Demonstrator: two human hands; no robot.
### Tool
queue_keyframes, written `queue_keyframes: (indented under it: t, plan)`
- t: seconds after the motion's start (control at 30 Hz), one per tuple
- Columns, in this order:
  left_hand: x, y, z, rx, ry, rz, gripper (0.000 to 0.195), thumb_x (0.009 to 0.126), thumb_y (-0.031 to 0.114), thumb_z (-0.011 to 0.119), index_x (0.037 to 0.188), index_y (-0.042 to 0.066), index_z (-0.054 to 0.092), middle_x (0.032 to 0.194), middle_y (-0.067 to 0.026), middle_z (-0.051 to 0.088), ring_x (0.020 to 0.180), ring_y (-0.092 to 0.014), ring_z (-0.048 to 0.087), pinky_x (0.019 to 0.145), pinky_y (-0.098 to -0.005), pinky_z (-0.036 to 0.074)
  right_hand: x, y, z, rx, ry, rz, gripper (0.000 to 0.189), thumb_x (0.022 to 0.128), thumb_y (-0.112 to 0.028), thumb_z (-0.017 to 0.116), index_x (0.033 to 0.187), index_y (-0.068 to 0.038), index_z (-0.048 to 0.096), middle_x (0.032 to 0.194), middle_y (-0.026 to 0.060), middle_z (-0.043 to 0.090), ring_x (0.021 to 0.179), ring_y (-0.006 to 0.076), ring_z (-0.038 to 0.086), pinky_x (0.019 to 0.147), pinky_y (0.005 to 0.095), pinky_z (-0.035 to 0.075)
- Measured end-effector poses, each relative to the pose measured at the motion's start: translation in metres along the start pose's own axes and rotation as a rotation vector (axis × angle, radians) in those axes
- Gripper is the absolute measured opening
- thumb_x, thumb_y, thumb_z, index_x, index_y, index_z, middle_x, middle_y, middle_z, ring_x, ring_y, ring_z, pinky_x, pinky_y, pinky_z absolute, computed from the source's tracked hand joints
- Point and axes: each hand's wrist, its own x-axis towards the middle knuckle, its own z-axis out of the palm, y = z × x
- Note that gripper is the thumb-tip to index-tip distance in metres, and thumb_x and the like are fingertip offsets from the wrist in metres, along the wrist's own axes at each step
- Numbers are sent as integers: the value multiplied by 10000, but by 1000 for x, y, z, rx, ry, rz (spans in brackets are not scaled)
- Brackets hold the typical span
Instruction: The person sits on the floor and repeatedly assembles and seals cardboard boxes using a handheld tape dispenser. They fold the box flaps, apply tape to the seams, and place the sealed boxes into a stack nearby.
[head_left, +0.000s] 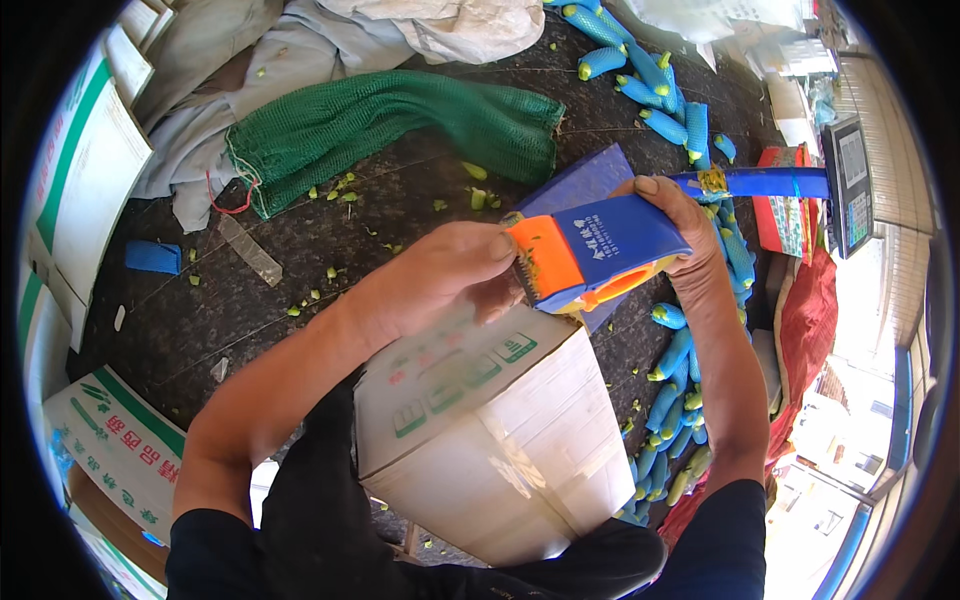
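A blue and orange packing-tape dispenser (592, 247) is held up in front of me. My right hand (675, 221) grips its blue body from the right, thumb on top. My left hand (480, 270) is at its toothed orange end, with the thumb raised and the fingers curled beneath; whether they pinch the tape there is hard to see. Below both hands a white cardboard carton (495, 442) rests tilted against my legs, a strip of clear tape along its side. Green and red print marks another of its faces.
A scale's blue post (772, 182) and display (851, 187) stand right. Zucchini in blue foam nets (675, 360) lie along the right. A green mesh sack (390, 124) lies ahead, near pale cloth (315, 60). Printed cartons (127, 442) are at left; vegetable scraps (330, 274) litter the floor.
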Motion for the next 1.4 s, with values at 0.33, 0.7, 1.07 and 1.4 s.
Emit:
queue_keyframes:
  t: [0.33, 0.7, 1.07, 1.4]
  plan:
    - [-16, -9, 1, 114, 197, -58, 307, 1042, 308, 653, 838, 78, 632, 740, 33, 533, 629, -53, 435, 550, -227, 361, 9, 2, -23, 42, -79, 172, 398, 1023, -305, 629, 1105, 78, 698, 952, 167, 774, 801, 215, 776, 778, 316, 644]
    - [-81, -71, -74, 508, 474, -653, 318, 1033, 295, 635, 792, 89, 627, 706, 48, 507, 630, -59, 447, 552, -253, 353, 32, 66, -103, -125, 235, 546, 263, 964, -239, 719, 1090, -8, 721, 969, 122, 769, 791, 198, 754, 747, 349, 649]
    - [-161, -106, -75, 1574, 293, -749, 370, 995, 300, 642, 778, 8, 710, 738, -146, 686, 701, -247, 661, 650, -397, 501, -57, 161, -178, -206, 476, 683, 309, 982, -273, 674, 1093, 15, 677, 953, 145, 753, 797, 234, 753, 769, 387, 643]
    - [-1, -31, -66, 1059, 446, -223, 417, 1024, 384, 644, 1176, -2, 679, 1024, -124, 711, 943, -209, 662, 816, -382, 523, -68, 49, -179, -46, 448, 167, 214, 1009, -227, 674, 1041, -22, 725, 925, 53, 752, 770, 140, 719, 722, 290, 604]
